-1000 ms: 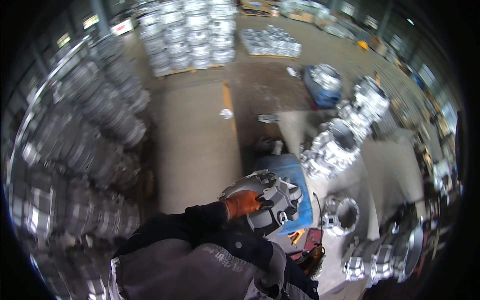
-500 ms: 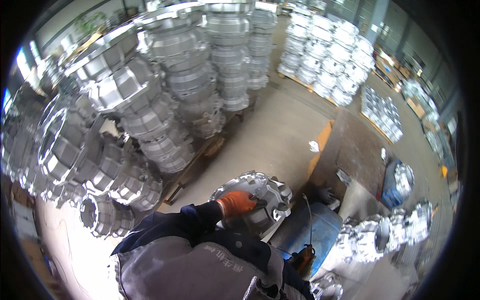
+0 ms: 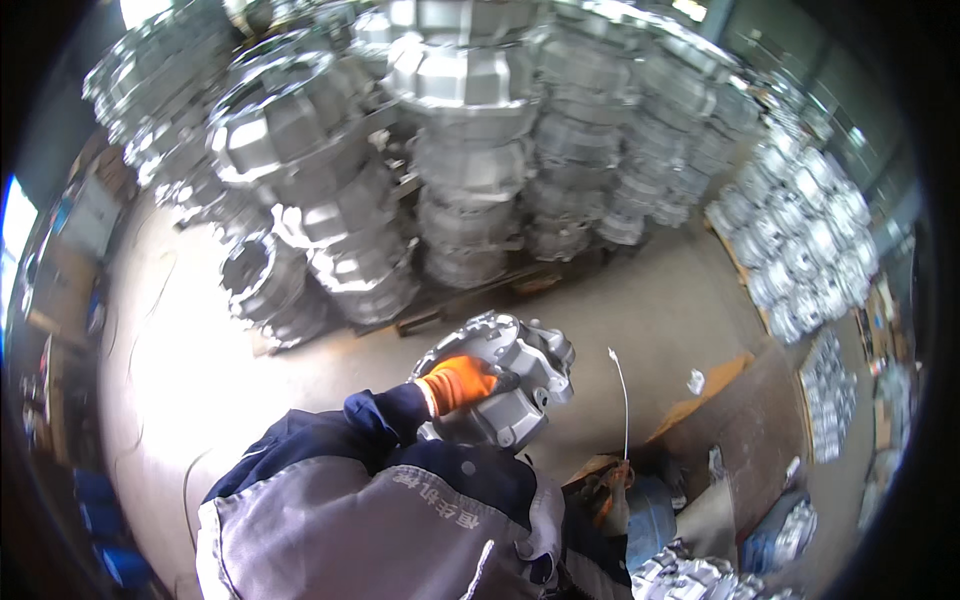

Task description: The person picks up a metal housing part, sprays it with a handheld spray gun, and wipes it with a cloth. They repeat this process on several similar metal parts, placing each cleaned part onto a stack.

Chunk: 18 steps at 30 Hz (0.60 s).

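Note:
My left hand [image 3: 462, 384], in an orange glove with dark fingertips, grips a silver cast-metal housing [image 3: 510, 414] by its inner edge. The housing is tilted in front of my body, its round, scalloped rim facing up and left. At my right side, my right hand [image 3: 608, 492] shows partly in a dirty orange-brown glove. Its fingers are closed around a tool with a long thin rod [image 3: 625, 405] that points upward; the tool's lower end is hidden. A blue drum [image 3: 650, 522] stands just beside this hand.
Tall stacks of similar castings [image 3: 465, 150] stand on pallets [image 3: 420, 322] ahead. A smaller casting stack [image 3: 265, 285] is at the left. To the right are a brown board [image 3: 770, 420], another blue drum [image 3: 765, 545] and more castings [image 3: 690, 575]. A thin hose [image 3: 190, 480] lies on the left floor.
My view and body have turned left, so stacks and drums shift rightward. The housing has come along in my left hand, away from the blue drum. The rod remains in my right hand.

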### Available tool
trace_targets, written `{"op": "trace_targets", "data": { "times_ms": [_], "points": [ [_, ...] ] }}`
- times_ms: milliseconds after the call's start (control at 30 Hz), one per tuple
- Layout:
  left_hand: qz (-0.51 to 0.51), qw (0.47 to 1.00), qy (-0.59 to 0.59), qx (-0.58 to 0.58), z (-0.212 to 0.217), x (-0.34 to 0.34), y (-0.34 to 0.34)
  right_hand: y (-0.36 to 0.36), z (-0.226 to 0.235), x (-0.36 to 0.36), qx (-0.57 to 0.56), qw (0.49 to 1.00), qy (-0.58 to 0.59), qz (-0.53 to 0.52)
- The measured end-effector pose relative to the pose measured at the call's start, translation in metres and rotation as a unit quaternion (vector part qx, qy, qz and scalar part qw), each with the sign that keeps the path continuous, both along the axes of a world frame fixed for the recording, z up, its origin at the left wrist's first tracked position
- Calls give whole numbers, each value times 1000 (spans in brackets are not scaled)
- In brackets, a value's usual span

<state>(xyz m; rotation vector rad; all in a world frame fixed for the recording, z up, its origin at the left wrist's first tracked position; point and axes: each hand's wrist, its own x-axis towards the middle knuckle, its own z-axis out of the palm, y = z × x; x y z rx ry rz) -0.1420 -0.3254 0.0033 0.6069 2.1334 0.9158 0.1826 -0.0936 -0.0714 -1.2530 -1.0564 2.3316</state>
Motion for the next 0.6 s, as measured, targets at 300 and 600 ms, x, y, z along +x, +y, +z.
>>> {"op": "trace_targets", "data": {
  "times_ms": [300,600],
  "points": [
    [422,881,-79,198,-16,34,-194,12,-63,-42,-212,937,183,210],
    [490,796,281,217,5,18,-399,-29,-62,-120,-158,981,-4,111]
  ]
}}
